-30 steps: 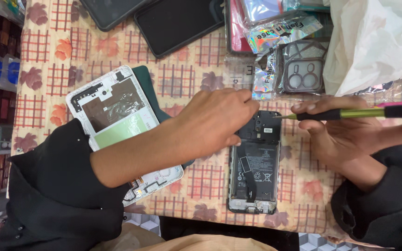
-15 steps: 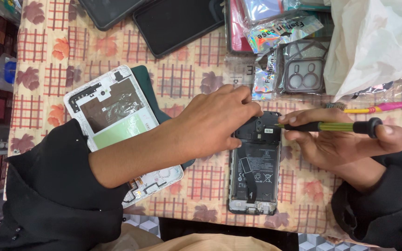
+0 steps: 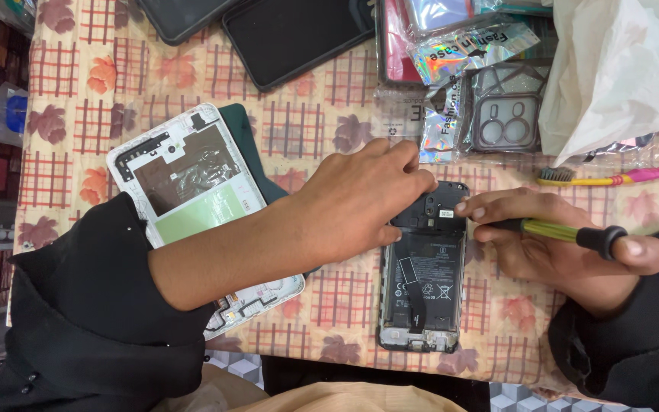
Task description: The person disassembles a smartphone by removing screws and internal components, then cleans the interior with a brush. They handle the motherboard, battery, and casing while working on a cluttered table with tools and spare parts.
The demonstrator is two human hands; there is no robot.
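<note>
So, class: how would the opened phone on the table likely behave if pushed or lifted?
The phone lies flat, so it would probably slide on the cloth rather than tip or roll. With its back off and parts exposed, it looks fragile. The left hand steadies its top, suggesting it shifts easily.

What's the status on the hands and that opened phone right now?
Left hand pressing the opened phone at its top end. Right hand gripping a green-handled screwdriver, tip at the phone's top corner. Nothing between hands and phone; toothbrush lies apart.
</note>
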